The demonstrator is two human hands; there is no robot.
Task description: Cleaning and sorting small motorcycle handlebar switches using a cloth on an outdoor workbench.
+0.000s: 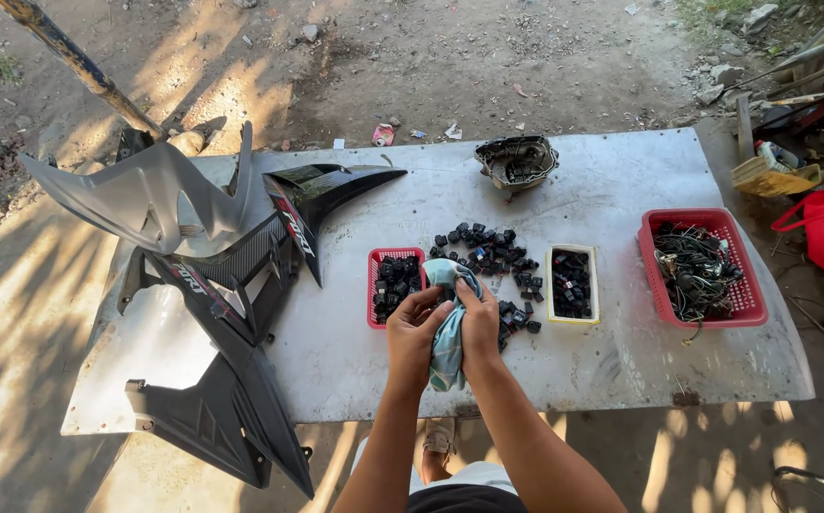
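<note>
Over the near edge of the metal desk [621, 361], both hands meet around a light blue cloth [447, 332]. The left hand [415, 328] curls its fingers against the cloth from its own side, and the right hand [479, 323] presses in from the other, so the two are closed together on the fabric with the cloth bunched between the palms. Whether a small part sits inside the folds cannot be told. The cloth's long axis runs roughly toward and away from the person, its upper end poking out above the fingers and its tail hanging down below the wrists. Both hands are equally close to it.

Taking the cloth as landmark: just beyond it lies a loose heap of small black parts [493, 252]. To its left stands a small red basket [395, 285] of the same parts, touching distance from the left hand. To its right sits a pale yellow-rimmed tray [572, 283], and further right a larger red basket of tangled wires [702, 268]. Far left of the cloth lie black and grey motorcycle fairing panels [231, 285]. Well beyond the heap rests a dark engine cover [517, 163].
</note>
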